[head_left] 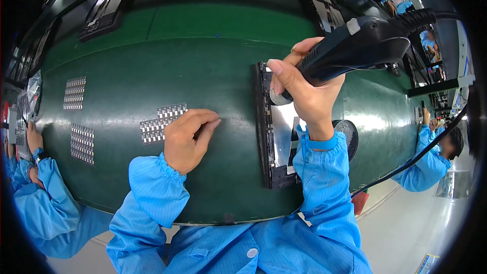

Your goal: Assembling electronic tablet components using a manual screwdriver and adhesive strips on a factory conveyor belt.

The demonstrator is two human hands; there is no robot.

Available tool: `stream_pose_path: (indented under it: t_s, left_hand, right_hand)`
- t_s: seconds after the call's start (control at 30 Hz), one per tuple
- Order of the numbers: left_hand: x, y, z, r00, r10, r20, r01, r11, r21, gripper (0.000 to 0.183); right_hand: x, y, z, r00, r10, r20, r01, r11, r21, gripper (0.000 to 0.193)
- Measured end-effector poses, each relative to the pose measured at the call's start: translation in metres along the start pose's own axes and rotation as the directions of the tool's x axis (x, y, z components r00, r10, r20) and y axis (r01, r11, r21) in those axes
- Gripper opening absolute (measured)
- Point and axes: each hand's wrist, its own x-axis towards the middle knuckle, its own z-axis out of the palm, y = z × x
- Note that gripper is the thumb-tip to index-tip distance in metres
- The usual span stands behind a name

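Right hand [309, 96] fingers wrap the electric screwdriver [355, 48].

Right hand [307, 99] is wrapped around a black electric screwdriver [355, 48], tip pointing down at the top end of a long black device chassis [266, 137] lying on the green table [203, 66]. Left hand [187, 137] sits loosely curled on the table, its fingers [205, 122] just beside a small sheet of shiny metal parts [160, 122]. Two more sheets like it [76, 94] lie further left. Another person's blue sleeve [45, 182] leans on the table's left edge.
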Motion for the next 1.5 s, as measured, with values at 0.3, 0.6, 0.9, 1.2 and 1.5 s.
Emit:
stream_pose_path:
  t_s: [0.3,0.6,0.9,1.2,1.5]
  left_hand:
    - [-0.006,0.007,-0.001,0.994,-0.110,-0.019,0.107,0.984,-0.142,0.015]
    - [-0.041,0.056,0.062,0.707,0.643,0.293,-0.647,0.756,-0.100,0.030]
    - [0.005,0.019,0.060,0.771,0.566,0.290,-0.625,0.759,0.181,0.046]
    - [0.132,-0.023,0.009,0.894,0.440,0.080,-0.393,0.688,0.610,0.024]
    - [0.143,0.019,0.088,0.844,0.340,0.415,-0.521,0.705,0.482,0.035]
  right_hand:
    - [-0.010,-0.004,0.004,0.999,0.008,0.031,-0.007,1.000,-0.006,0.032]
    - [0.000,-0.011,-0.009,0.989,-0.061,-0.135,0.076,0.991,0.114,0.032]
    - [-0.034,-0.050,-0.071,0.989,-0.051,-0.141,0.072,0.986,0.149,0.051]
    - [-0.078,-0.044,-0.084,0.991,0.083,-0.109,-0.058,0.976,0.211,0.062]
    - [-0.101,-0.050,-0.098,0.938,0.347,-0.003,-0.310,0.842,0.442,0.055]
